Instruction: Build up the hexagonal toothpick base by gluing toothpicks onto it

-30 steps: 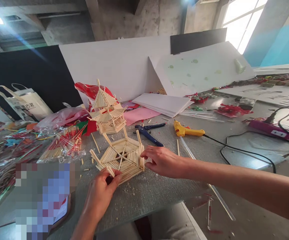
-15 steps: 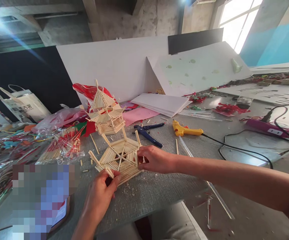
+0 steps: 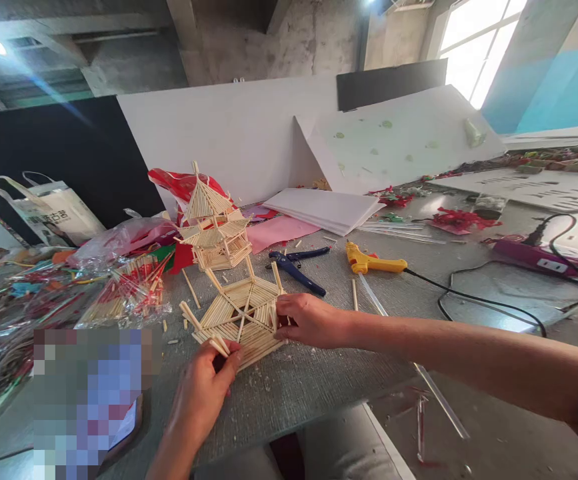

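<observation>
A flat hexagonal roof piece made of thin wooden sticks lies on the grey table, with corner sticks poking outward. My left hand pinches its near corner between thumb and fingers. My right hand grips the right edge, fingers curled around the sticks. Just behind stands a small stick-built pagoda tower with a pointed roof.
Blue pliers and a yellow glue gun with a black cord lie behind my right hand. A bag of loose sticks sits left. White paper sheets, red scraps, a purple power strip and white boards stand farther back.
My right hand slid left from beside the hexagon's right edge and closed on it. The left hand kept its pinch on the near corner.
</observation>
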Tool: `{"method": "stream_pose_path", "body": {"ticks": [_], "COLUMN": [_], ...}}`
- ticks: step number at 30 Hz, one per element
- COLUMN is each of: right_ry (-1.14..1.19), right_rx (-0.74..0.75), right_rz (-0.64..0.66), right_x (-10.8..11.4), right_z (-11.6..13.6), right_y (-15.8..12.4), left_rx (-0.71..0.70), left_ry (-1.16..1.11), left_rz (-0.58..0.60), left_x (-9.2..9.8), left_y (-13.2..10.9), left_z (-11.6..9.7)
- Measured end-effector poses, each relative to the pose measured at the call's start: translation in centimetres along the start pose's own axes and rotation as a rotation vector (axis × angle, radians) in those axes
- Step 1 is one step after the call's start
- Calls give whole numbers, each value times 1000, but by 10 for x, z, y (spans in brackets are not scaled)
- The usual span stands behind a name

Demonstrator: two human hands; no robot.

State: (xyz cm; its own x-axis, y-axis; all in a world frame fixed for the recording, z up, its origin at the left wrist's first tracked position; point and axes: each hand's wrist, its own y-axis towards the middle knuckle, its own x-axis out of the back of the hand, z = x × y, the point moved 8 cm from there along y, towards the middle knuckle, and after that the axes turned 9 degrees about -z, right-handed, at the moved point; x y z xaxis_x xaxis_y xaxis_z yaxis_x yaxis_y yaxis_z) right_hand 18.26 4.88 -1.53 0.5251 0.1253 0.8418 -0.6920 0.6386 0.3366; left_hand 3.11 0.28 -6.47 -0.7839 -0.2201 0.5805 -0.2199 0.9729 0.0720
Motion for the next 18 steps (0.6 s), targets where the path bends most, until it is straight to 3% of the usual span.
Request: {"method": "stream_pose_path", "body": {"ticks": [3, 5, 8, 12, 18], "right_ry": [35, 8, -175, -497, -668], "right_rx": [-77, -144, -37, 272, 284], "right_rz": [-28, -116, -220, -73, 60], "right_x": [8, 22, 38, 9, -37], "right_z": [-3, -5, 13, 50, 53], "right_y": [-3, -10, -22, -30, -9], "left_rx": [-27, -45, -59, -61, -20], "left_ry": [20, 23, 22, 21, -43], "left_rz": [-5, -5, -3, -12, 27], "left_x": [0, 0, 0, 1, 2], "left_y": [0, 0, 2, 3, 0], "left_z": [0, 1, 4, 6, 0]}}
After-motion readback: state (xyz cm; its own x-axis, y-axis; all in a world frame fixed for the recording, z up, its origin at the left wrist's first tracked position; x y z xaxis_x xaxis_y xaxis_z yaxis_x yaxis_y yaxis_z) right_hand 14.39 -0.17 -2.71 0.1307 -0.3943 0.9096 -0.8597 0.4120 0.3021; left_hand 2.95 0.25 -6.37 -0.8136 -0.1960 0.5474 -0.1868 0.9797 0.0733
